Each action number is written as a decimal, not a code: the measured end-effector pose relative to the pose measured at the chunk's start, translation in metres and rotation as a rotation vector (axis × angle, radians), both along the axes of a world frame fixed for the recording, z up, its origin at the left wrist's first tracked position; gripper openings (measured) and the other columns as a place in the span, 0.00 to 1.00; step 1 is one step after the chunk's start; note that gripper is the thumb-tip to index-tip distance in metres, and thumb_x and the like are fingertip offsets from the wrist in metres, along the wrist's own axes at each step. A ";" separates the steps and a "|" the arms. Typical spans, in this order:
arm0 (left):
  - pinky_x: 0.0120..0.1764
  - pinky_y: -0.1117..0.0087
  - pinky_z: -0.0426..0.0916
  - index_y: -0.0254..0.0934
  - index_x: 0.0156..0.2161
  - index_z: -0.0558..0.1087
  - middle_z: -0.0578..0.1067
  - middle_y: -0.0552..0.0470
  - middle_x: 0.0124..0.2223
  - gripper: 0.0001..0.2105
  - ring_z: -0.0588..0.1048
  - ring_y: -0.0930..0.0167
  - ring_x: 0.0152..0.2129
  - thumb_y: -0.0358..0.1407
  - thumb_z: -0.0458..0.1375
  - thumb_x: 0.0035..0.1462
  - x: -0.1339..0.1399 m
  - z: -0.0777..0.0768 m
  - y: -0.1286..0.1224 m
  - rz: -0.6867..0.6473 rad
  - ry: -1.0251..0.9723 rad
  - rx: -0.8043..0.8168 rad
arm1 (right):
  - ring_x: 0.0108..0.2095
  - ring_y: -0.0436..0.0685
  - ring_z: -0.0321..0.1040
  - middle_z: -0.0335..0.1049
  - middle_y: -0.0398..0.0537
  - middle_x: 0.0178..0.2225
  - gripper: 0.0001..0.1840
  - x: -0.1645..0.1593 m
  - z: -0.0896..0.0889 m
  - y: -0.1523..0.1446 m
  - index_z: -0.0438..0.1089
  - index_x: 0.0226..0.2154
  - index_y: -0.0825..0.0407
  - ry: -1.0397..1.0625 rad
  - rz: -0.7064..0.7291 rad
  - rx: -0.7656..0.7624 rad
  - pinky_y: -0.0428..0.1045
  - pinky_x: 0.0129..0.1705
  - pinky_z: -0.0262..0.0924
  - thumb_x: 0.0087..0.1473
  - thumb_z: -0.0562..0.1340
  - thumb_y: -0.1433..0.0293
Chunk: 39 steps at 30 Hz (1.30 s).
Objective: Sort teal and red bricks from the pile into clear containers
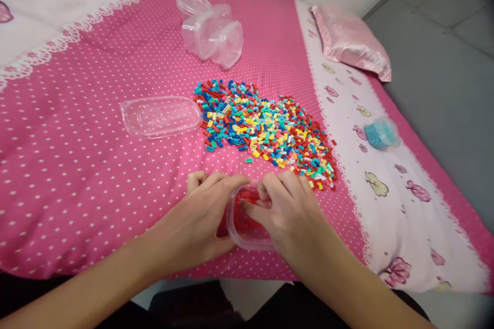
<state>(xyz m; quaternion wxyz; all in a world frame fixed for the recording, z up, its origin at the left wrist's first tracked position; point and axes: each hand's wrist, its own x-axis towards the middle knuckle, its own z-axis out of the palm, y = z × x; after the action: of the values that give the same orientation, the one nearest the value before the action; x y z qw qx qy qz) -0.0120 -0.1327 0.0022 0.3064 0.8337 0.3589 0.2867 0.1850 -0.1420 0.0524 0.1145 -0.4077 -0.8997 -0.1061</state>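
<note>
At the bed's near edge stands a clear plastic container (230, 218) with red toy bricks (247, 218) inside. My left hand (204, 216) is wrapped round its left side, thumb and fingers against the wall. My right hand (285, 205) reaches over the rim from the right, its fingers curled together and the thumb down in the container by the red bricks. Whatever those fingers hold is hidden. Just beyond both hands lies a wide heap of small multicoloured toy bricks (266, 131). A clear plastic lid (160, 117) lies flat, touching the heap's left side.
Several clear containers (210, 31) lie clustered farther back on the pink dotted bedspread (96, 175). A container of blue pieces (381, 133) sits on the white floral band at right. Behind it is a pink pillow (351, 43). Grey floor (440, 61) borders the bed's right edge.
</note>
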 end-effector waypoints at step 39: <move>0.49 0.54 0.61 0.43 0.56 0.63 0.78 0.50 0.50 0.24 0.75 0.58 0.45 0.32 0.63 0.55 0.001 0.001 0.000 -0.011 -0.011 -0.080 | 0.30 0.57 0.59 0.71 0.43 0.27 0.13 -0.010 0.006 0.007 0.75 0.29 0.52 -0.036 0.075 -0.075 0.53 0.35 0.50 0.65 0.62 0.80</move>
<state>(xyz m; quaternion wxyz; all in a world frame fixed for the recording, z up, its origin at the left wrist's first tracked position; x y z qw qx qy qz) -0.0108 -0.1323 0.0035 0.3431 0.8212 0.3639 0.2748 0.1746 -0.1347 0.0587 0.0867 -0.3757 -0.9196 -0.0751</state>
